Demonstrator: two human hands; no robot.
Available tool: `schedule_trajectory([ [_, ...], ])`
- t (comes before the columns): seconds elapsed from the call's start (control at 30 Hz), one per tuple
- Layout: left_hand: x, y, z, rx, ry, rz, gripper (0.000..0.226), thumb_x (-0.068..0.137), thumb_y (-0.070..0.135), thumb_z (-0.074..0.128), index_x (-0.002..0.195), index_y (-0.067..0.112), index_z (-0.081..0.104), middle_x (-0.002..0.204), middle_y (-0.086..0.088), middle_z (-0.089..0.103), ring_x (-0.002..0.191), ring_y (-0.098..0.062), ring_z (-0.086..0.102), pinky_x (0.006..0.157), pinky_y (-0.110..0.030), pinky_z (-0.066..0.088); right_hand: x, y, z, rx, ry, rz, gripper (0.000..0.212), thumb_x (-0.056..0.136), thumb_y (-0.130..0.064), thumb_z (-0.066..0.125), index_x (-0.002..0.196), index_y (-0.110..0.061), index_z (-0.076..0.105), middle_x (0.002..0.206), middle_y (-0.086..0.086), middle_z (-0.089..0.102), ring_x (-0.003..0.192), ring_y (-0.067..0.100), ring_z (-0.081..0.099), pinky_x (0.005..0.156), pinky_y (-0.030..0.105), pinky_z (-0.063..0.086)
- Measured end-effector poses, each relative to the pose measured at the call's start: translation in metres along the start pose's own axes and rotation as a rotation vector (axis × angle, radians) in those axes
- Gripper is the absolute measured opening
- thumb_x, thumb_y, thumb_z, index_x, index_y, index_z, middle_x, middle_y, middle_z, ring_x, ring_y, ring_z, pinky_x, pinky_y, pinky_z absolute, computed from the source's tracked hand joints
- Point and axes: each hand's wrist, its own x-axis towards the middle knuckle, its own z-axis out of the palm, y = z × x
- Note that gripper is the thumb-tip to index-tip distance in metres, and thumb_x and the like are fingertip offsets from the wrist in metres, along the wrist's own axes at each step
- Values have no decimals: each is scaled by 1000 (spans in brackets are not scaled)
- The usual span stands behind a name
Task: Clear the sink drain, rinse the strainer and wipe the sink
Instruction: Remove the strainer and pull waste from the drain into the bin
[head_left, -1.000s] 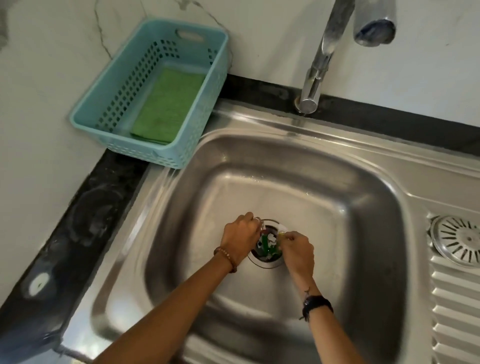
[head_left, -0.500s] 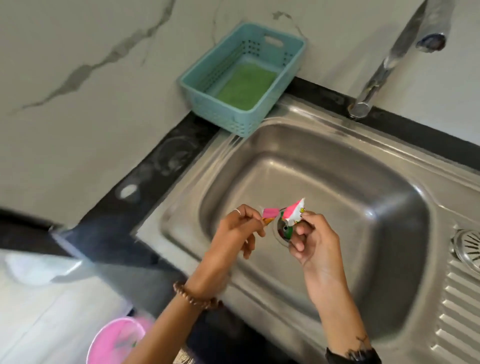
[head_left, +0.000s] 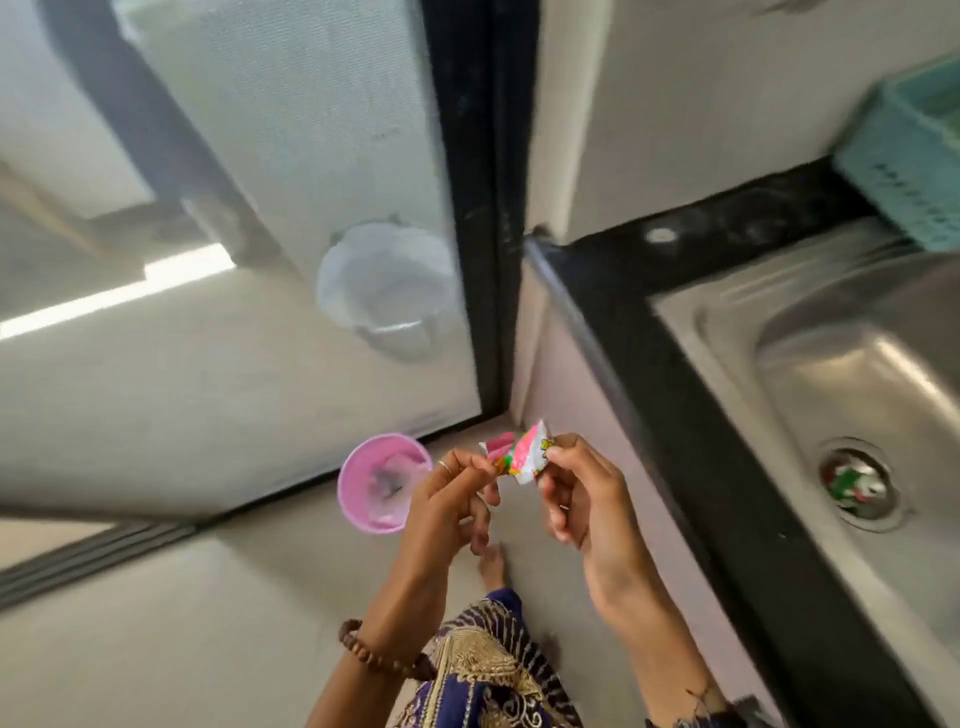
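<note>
My left hand (head_left: 449, 499) pinches a small pink wrapper scrap (head_left: 500, 451), and my right hand (head_left: 582, 493) pinches a white, pink and green wrapper (head_left: 529, 453). Both hands are held out left of the counter, above the floor, with the two wrappers touching between them. A pink bin (head_left: 379, 483) stands on the floor just left of my left hand. The steel sink (head_left: 852, 364) lies at the right. Its drain strainer (head_left: 860, 486) still holds green, red and white litter.
A black counter edge (head_left: 675, 374) runs between my hands and the sink. A teal basket (head_left: 914, 171) sits at the counter's far right corner. A glass door with a black frame (head_left: 478, 208) stands behind the bin, reflecting it.
My hands lifted the wrappers out of the drain and carried them left, off the sink and over the floor near the pink bin. The view swung left with them.
</note>
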Motion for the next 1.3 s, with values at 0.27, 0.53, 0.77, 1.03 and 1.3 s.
schedule_trajectory([
  [0.27, 93, -87, -149, 106, 412, -169, 14, 87, 8, 55, 74, 13, 59, 68, -4, 58, 48, -13, 44, 40, -19, 33, 121, 144, 80, -343, 22, 252, 23, 89, -11, 53, 66, -15, 52, 55, -4, 53, 34, 4, 35, 34, 14, 26],
  [0.53, 283, -243, -287, 447, 443, -278, 10, 85, 10, 59, 79, 2, 60, 66, -10, 62, 43, -15, 55, 35, -18, 42, 306, 345, 108, -790, -6, 296, 19, 82, -25, 54, 64, -20, 58, 68, -4, 61, 64, 18, 55, 52, 23, 38],
  [0.77, 353, -333, -343, 551, 298, -430, 32, 88, 3, 52, 120, 4, 47, 94, -23, 66, 51, -21, 57, 45, -27, 49, 373, 455, 103, -794, 13, 416, 14, 80, -20, 55, 86, -10, 63, 88, 11, 71, 68, 24, 62, 65, 34, 52],
  [1.03, 278, -244, -252, 5, 425, -452, 26, 92, 18, 46, 67, 14, 52, 44, 4, 42, 37, -7, 37, 37, -17, 30, 303, 351, 106, -114, 206, 525, 16, 85, -11, 55, 69, -16, 57, 55, -3, 50, 33, 6, 37, 32, 15, 28],
  [1.3, 151, -50, -74, -151, 46, -267, 54, 93, 24, 43, 40, 17, 51, 33, 4, 36, 28, -6, 32, 38, -18, 21, 163, 115, 64, 179, 82, 280, 39, 85, -17, 50, 47, -23, 54, 42, -8, 36, 31, 4, 25, 31, 16, 19],
])
